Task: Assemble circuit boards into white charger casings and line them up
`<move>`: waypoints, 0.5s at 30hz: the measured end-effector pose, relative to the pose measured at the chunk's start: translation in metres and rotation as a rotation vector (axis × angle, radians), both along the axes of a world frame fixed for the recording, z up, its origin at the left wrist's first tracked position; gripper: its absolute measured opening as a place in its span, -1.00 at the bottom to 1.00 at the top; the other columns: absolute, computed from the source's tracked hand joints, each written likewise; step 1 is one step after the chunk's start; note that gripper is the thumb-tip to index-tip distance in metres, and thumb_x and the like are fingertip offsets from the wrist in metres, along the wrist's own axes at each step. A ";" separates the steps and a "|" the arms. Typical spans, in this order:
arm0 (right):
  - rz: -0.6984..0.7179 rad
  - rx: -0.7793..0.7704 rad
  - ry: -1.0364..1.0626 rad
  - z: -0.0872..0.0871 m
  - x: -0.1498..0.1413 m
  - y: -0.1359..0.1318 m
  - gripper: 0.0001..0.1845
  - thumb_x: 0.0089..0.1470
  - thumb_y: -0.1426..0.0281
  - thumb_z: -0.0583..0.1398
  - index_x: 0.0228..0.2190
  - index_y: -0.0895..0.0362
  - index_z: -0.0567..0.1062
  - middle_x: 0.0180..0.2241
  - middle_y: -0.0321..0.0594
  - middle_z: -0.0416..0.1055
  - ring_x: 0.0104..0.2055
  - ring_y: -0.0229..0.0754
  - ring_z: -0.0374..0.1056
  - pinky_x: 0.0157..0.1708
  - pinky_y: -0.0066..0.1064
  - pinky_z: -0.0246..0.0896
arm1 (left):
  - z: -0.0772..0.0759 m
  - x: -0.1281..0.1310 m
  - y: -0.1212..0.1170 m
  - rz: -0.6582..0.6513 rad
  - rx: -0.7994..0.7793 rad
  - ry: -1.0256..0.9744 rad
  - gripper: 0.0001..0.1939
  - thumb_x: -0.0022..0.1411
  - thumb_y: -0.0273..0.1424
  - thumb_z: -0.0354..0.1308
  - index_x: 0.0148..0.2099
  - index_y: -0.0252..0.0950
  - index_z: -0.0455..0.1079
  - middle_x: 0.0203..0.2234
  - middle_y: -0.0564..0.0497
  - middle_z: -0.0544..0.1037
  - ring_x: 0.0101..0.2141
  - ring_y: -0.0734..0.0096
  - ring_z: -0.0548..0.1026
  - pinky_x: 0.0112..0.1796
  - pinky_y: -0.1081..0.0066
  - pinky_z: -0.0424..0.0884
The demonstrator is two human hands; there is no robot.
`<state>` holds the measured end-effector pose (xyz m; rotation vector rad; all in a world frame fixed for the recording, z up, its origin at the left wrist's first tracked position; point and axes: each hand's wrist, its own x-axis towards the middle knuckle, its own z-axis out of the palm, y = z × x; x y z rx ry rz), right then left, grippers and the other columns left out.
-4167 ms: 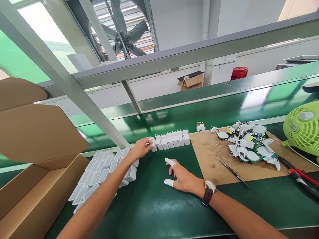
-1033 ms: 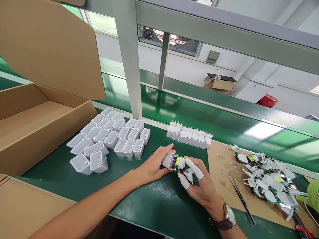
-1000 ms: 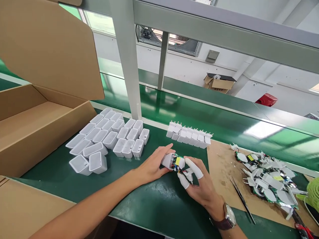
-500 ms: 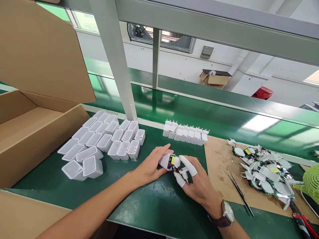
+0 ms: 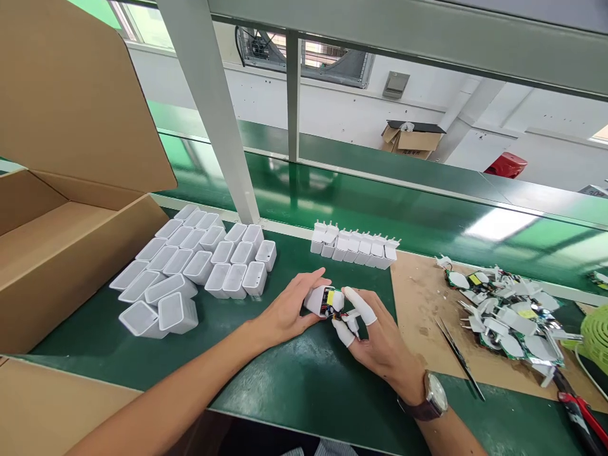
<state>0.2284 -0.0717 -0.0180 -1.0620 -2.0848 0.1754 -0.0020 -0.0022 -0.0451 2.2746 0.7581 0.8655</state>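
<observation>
Large brown cardboard box (image 5: pixel 71 253) at the left edge of the green bench (image 5: pixel 285 386), flaps up. Visible interior shows only bare cardboard floor; the rest is out of view.

Just right of the box, near the bench's far-left part: a cluster of empty white plastic charger shells (image 5: pixel 199 263), open mouths up, packed in rows; two more (image 5: pixel 159 316) lie tipped at the cluster's near end.

Along the far edge, mid-bench: a row of white plug caps with metal prongs (image 5: pixel 354 246), prongs up, touching side by side.

Right part of the bench: a brown board mat (image 5: pixel 427 316) carrying a loose heap of green circuit boards and white plug parts (image 5: pixel 506 316). Thin metal tweezers (image 5: pixel 458 358) lie on the mat's near side. Red-handled tool (image 5: pixel 577 411) at the near-right corner. Lime-green plastic fan (image 5: pixel 596 339) cut off by the right border.

Centre, near the front edge: left hand (image 5: pixel 289 310) curled over a small white plastic charger shell (image 5: pixel 317 299), fingers closed round it, thumb out of sight beneath. Right hand (image 5: pixel 380 345), watch on wrist, white rubber cots on thumb and forefinger, pinches the circuit board with yellow component (image 5: pixel 335 304) at the shell's open mouth. Board sits partly inside the shell. Both hands are low over the bench.
</observation>
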 end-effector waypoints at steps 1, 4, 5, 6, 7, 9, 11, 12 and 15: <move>0.005 0.002 -0.004 0.000 -0.001 0.000 -0.20 0.24 0.55 0.20 0.38 0.02 0.03 0.07 0.03 0.39 0.05 0.05 0.36 0.00 -0.03 0.45 | 0.000 0.000 0.000 0.004 0.008 0.005 -0.05 0.34 -0.42 0.28 0.52 -0.02 -0.26 0.22 -0.12 0.44 0.22 0.07 0.33 0.21 -0.05 0.32; 0.002 0.003 -0.013 -0.002 -0.003 0.001 -0.21 0.24 0.56 0.20 0.38 0.04 0.04 0.06 0.04 0.40 0.04 0.06 0.36 -0.01 -0.02 0.44 | 0.000 0.002 -0.002 0.047 0.031 0.043 -0.03 0.31 -0.42 0.32 0.51 0.01 -0.22 0.19 -0.11 0.47 0.19 0.01 0.32 0.19 -0.12 0.30; -0.001 0.004 -0.013 -0.002 -0.003 0.001 -0.22 0.24 0.55 0.20 0.37 0.04 0.06 0.05 0.04 0.41 0.04 0.06 0.37 -0.01 -0.02 0.45 | 0.001 0.003 -0.003 0.052 0.027 0.051 -0.03 0.30 -0.43 0.32 0.51 0.01 -0.21 0.18 -0.11 0.48 0.18 0.00 0.33 0.18 -0.13 0.30; 0.003 0.007 -0.008 -0.002 -0.004 0.001 -0.23 0.23 0.53 0.21 0.37 0.04 0.08 0.03 0.03 0.43 0.03 0.07 0.37 -0.02 -0.01 0.45 | 0.001 0.003 -0.003 0.041 0.008 0.050 -0.03 0.29 -0.44 0.32 0.51 0.00 -0.20 0.18 -0.12 0.48 0.16 0.01 0.34 0.17 -0.12 0.32; 0.012 0.006 0.007 -0.003 -0.003 0.002 -0.24 0.23 0.50 0.23 0.36 0.04 0.10 0.03 0.02 0.44 0.02 0.07 0.38 -0.02 -0.01 0.45 | 0.001 0.003 -0.004 0.016 -0.026 0.039 -0.03 0.29 -0.45 0.32 0.51 -0.01 -0.20 0.19 -0.13 0.46 0.16 0.03 0.35 0.16 -0.10 0.35; 0.029 -0.031 0.079 -0.003 0.000 0.003 -0.30 0.24 0.44 0.24 0.33 0.01 0.16 0.05 0.00 0.44 0.04 0.05 0.40 0.00 -0.02 0.45 | 0.003 0.004 -0.005 -0.072 -0.127 0.009 0.00 0.27 -0.46 0.33 0.52 -0.03 -0.22 0.22 -0.16 0.42 0.17 0.06 0.37 0.18 -0.06 0.38; 0.016 -0.083 0.191 -0.005 0.004 0.005 -0.45 0.29 0.43 0.18 0.27 -0.02 0.26 0.07 -0.04 0.43 0.09 0.00 0.40 0.06 -0.06 0.43 | 0.005 0.004 -0.006 -0.145 -0.249 -0.027 -0.04 0.29 -0.46 0.29 0.52 -0.05 -0.22 0.22 -0.16 0.43 0.17 0.10 0.43 0.20 -0.04 0.38; 0.000 -0.102 0.237 -0.006 0.006 0.007 -0.53 0.32 0.45 0.15 0.22 -0.03 0.33 0.08 -0.06 0.43 0.11 -0.02 0.40 0.09 -0.08 0.42 | 0.007 0.004 -0.006 -0.163 -0.301 -0.053 -0.08 0.31 -0.46 0.25 0.51 -0.06 -0.20 0.21 -0.16 0.44 0.17 0.13 0.45 0.21 -0.02 0.38; 0.024 -0.137 0.234 -0.011 0.007 0.011 -0.63 0.32 0.47 0.15 0.11 -0.04 0.44 0.11 -0.09 0.43 0.16 -0.05 0.39 0.16 -0.12 0.38 | 0.010 0.004 -0.006 -0.149 -0.395 -0.166 -0.22 0.36 -0.42 0.21 0.48 -0.11 -0.06 0.24 -0.18 0.41 0.14 0.16 0.50 0.19 0.05 0.42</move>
